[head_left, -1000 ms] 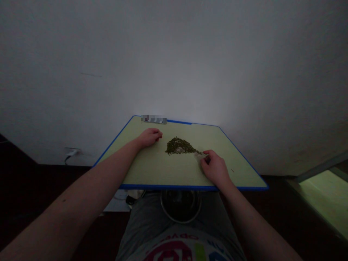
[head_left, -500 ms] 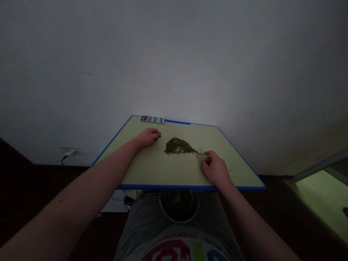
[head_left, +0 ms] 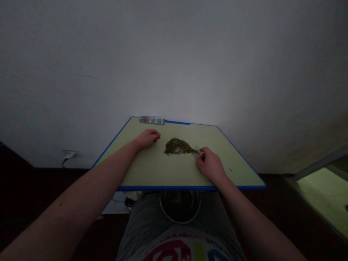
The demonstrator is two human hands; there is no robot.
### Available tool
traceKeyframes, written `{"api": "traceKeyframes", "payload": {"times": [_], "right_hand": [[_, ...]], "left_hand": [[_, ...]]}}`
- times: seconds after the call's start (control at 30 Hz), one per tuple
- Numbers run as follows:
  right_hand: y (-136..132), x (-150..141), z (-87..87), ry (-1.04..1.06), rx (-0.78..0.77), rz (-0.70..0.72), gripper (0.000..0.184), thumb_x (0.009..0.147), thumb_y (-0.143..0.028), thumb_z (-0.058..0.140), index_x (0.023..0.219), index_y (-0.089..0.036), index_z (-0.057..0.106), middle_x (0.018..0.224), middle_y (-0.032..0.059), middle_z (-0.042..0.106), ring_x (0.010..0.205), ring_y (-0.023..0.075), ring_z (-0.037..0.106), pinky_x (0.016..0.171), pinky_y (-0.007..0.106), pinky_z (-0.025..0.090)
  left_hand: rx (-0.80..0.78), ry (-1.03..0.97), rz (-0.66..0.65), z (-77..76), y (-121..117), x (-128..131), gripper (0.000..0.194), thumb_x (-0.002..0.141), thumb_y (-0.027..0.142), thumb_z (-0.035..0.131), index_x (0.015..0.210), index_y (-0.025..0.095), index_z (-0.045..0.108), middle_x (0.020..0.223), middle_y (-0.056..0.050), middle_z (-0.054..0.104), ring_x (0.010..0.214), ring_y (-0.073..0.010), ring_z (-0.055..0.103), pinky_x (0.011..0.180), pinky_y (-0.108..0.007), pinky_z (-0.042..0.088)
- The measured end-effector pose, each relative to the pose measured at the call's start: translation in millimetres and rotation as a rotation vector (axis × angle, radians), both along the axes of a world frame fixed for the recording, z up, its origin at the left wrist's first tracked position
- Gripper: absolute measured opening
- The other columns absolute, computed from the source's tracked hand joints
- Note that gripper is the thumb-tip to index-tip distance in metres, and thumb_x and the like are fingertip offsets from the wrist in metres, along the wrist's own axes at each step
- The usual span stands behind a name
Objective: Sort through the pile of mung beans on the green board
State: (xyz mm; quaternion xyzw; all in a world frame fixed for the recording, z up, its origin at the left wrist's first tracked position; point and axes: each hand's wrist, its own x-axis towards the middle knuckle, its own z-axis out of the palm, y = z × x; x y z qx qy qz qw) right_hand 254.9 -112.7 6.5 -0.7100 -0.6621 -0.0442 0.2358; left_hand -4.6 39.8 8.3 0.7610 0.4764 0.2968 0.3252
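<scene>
A heap of small dark green beans or seeds (head_left: 175,144) lies spread on the pale yellow board, with a whitish patch on its near side. It narrows to a thin tail on the right. At the tip of that tail is my right hand (head_left: 212,166), its thumb and forefinger bent together around something thin and pale that I cannot make out. My left hand (head_left: 148,138) rests on the board left of the heap, apart from it. Its fingers are curled closed and nothing shows in them.
The blue-edged tabletop (head_left: 163,174) stands against a grey wall. A phone (head_left: 152,120) lies at its far left edge. Below the near edge, a metal bowl (head_left: 179,217) sits on my lap. A small dark sliver (head_left: 231,169) lies at the right. A plug (head_left: 70,155) is in the wall.
My right hand has moved slightly left, closer to the tail of the heap. The left hand and the heap look nearly the same.
</scene>
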Motion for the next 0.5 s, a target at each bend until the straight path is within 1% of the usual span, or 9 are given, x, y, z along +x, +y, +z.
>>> {"api": "traceKeyframes", "payload": {"times": [0.23, 0.5], "right_hand": [[-12, 3, -0.7, 0.002, -0.004, -0.002, 0.026, 0.077, -0.023, 0.046, 0.102, -0.017, 0.051, 0.071, 0.0037, 0.062, 0.063, 0.016, 0.055, 0.057, 0.024, 0.032], [-3, 3, -1.0, 0.014, 0.011, -0.046, 0.026, 0.076, -0.022, 0.046, 0.1, -0.017, 0.051, 0.071, 0.004, 0.062, 0.064, 0.0163, 0.055, 0.058, 0.024, 0.033]], "left_hand": [[0.019, 0.001, -0.021, -0.4, 1, 0, 0.028, 0.071, 0.041, 0.046, 0.063, 0.015, 0.055, 0.053, 0.001, 0.05, 0.048, -0.0095, 0.042, 0.05, -0.023, 0.032], [0.003, -0.008, -0.009, -3.2, 3, -1, 0.028, 0.071, 0.041, 0.046, 0.064, 0.015, 0.054, 0.053, 0.001, 0.049, 0.048, -0.0093, 0.041, 0.048, -0.023, 0.032]]}}
